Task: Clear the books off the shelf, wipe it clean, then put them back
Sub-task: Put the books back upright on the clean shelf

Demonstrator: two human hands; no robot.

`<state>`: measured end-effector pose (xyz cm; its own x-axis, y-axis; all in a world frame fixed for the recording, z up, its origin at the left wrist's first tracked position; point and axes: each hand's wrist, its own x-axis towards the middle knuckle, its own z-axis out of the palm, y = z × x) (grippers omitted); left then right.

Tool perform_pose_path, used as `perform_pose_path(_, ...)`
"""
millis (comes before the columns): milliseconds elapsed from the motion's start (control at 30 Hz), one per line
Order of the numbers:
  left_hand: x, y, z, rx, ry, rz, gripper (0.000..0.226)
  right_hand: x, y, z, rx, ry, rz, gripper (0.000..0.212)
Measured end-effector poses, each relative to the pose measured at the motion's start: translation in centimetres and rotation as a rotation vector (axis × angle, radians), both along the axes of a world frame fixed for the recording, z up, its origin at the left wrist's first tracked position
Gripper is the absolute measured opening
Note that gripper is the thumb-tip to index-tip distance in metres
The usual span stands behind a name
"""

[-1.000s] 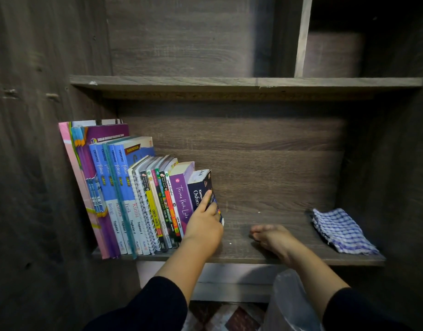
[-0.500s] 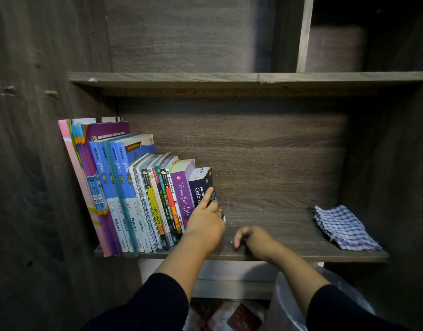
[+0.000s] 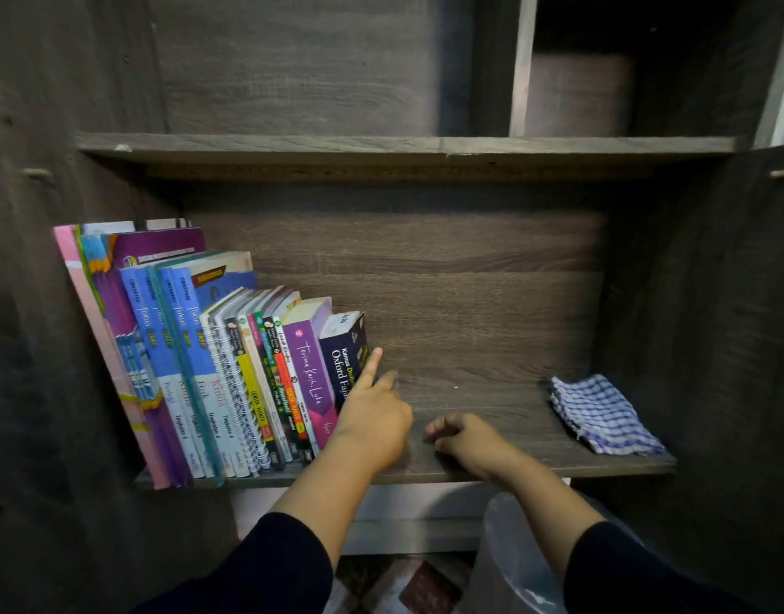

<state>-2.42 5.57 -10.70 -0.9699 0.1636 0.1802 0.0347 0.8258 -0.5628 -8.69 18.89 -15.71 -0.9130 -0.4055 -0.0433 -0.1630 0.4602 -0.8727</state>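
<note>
Left hand up against the right end of the row of books, forefinger stretched out and touching the dark Oxford dictionary, the last book in the row; other fingers loosely bent, nothing gripped. Just left of that hand, a purple paperback, then thin spines in orange, green and yellow, a spiral-bound notebook, blue textbooks and, farthest from the hand, tall pink and purple folders, all leaning leftward toward the side wall. Right hand just beside the left one, apart from it, lying low on the front part of the shelf with fingers curled in toward the palm; loosely closed, empty as far as can be told. Well to the right of the right hand, near the far end of the same shelf, a folded blue-and-white checked cloth lying flat. Bare wood between right hand and cloth. Above both hands, an upper shelf board with a vertical divider. Black sleeves on both forearms at the bottom edge. Below the right forearm, under the shelf, a pale translucent container, blurred; beside it a patch of patterned floor.
</note>
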Motion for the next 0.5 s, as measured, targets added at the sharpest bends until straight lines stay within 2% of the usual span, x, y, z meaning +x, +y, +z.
perform_pose_path(133,-1.0,0.3,-0.8,0.242,-0.029,-0.039,0.034,-1.5,2.7,0.3,-0.019,0.07,-0.184,0.028)
perform_pose_path(200,-1.4,0.3,-1.1,0.397,-0.027,-0.041,0.034,-2.1,4.7,0.8,0.125,0.196,-0.316,0.014)
perform_pose_path(300,-2.2,0.3,-1.4,0.61,0.004,-0.043,0.03,-2.2,7.5,1.1,0.346,0.419,-0.523,0.036)
perform_pose_path(367,-2.8,0.6,-1.6,0.696,0.019,-0.049,0.027,-2.5,8.8,0.8,0.482,0.532,-0.629,0.042)
perform_pose_path(500,-3.9,2.1,-2.1,0.919,0.02,-0.051,0.024,-3.4,10.1,0.1,0.663,0.48,-0.698,0.04)
